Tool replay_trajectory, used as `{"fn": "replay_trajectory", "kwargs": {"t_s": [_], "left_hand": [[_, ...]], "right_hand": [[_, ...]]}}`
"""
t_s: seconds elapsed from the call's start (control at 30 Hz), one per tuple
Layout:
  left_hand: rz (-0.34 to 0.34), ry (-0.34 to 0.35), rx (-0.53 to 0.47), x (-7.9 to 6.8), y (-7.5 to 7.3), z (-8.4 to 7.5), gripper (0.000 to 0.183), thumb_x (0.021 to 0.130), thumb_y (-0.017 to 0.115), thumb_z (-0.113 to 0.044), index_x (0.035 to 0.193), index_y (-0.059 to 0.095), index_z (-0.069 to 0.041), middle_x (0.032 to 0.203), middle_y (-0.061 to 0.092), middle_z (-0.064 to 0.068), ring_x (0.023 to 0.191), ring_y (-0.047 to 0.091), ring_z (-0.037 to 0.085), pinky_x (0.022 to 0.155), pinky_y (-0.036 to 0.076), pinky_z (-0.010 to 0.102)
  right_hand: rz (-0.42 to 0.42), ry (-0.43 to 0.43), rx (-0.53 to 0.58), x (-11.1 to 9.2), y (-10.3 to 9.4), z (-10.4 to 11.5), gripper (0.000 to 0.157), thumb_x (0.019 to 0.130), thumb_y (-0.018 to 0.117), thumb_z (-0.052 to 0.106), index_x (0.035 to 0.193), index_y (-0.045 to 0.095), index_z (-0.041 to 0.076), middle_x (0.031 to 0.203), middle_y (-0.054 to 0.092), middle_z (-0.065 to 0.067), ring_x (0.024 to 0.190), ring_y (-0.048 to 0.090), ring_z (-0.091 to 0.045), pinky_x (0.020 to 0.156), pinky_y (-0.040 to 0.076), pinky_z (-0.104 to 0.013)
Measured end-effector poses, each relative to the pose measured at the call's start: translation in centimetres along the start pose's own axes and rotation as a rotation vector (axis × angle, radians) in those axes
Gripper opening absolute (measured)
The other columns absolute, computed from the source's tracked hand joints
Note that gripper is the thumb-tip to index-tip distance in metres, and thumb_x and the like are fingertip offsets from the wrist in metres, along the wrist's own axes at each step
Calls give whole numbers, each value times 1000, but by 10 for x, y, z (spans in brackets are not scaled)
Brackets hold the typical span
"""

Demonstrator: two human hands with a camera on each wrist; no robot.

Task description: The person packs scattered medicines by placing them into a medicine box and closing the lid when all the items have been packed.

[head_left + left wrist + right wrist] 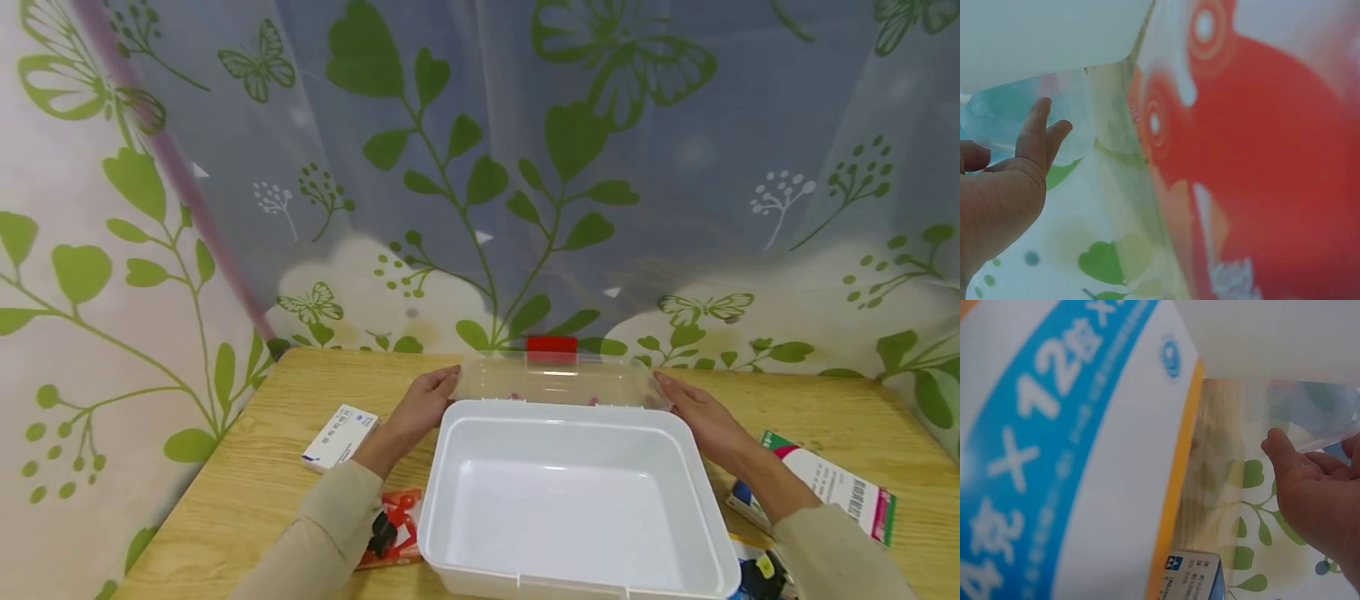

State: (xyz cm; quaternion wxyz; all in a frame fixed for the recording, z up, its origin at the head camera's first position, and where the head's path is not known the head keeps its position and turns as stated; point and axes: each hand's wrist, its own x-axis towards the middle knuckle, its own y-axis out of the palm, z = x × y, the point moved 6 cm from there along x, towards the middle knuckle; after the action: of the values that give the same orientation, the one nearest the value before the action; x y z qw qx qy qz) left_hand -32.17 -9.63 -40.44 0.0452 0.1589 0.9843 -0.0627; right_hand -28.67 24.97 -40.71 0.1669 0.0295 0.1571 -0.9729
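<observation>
Clear lid lies at twelve o'clock of the white storage bin; left hand pinches its nine-o'clock end, right hand its three-o'clock end.

White bin open above, lid behind, boxes apparently crowding right side

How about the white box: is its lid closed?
No, the clear lid extends away beyond the white box, whose inside lies uncovered.
</observation>
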Motion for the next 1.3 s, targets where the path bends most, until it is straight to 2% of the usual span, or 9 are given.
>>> {"fn": "replay_trajectory", "kwargs": {"t_s": [0.13, 0.37, 0.5, 0.63, 0.87, 1.1, 1.3], "left_hand": [[21, -15, -53, 1, 2, 1, 48, 98, 31, -25, 139, 22, -1, 134, 36, 20, 111, 47, 31, 80, 48, 36], [-9, -117, -128, -7, -6, 9, 49, 97, 33, -30, 141, 22, -13, 141, 24, 17, 114, 43, 36, 81, 47, 37], [-14, -132, -88, -23, -12, 11, 52, 95, 36, -36, 140, 23, -14, 141, 24, 16, 114, 43, 36, 81, 47, 38], [17, -132, -29, -40, -14, 8, 56, 93, 38, -40, 140, 23, -13, 140, 26, 15, 115, 43, 35, 81, 47, 39], [98, -107, -7, -69, -10, -2, 67, 90, 40, -49, 140, 22, -7, 140, 28, 15, 117, 41, 34, 79, 48, 41], [156, -96, 61, -93, -2, -10, 61, 89, 43, -48, 137, 32, -12, 135, 38, 11, 114, 45, 32, 76, 49, 41], [232, -73, -8, -108, 9, -14, 57, 92, 43, -38, 138, 28, -8, 132, 40, 14, 112, 46, 32, 81, 46, 44]], "right_hand": [[-13, 13, -14, -2, -1, 0, 64, 95, 26, 44, 142, 6, 6, 145, 2, -20, 125, 10, -46, 94, 30, -54], [-31, 12, -107, -8, -5, 5, 64, 95, 24, 46, 142, 8, 7, 144, 10, -19, 124, 17, -45, 94, 25, -57], [-16, -21, -97, -15, -7, 11, 63, 95, 24, 45, 142, 8, 6, 144, 13, -20, 125, 20, -42, 95, 26, -55], [-19, -24, -115, -24, -9, 17, 62, 95, 25, 45, 143, 9, 8, 143, 14, -21, 125, 23, -38, 94, 30, -48], [2, -35, -125, -44, -7, 32, 59, 97, 25, 40, 143, 9, 8, 142, 13, -23, 124, 24, -40, 91, 37, -44], [9, -5, -135, -67, 1, 40, 58, 96, 27, 41, 142, 12, 9, 143, 14, -20, 124, 24, -40, 89, 41, -41], [11, -14, -112, -83, 11, 43, 55, 97, 28, 36, 142, 13, 8, 143, 14, -18, 125, 22, -39, 87, 42, -42]]}}
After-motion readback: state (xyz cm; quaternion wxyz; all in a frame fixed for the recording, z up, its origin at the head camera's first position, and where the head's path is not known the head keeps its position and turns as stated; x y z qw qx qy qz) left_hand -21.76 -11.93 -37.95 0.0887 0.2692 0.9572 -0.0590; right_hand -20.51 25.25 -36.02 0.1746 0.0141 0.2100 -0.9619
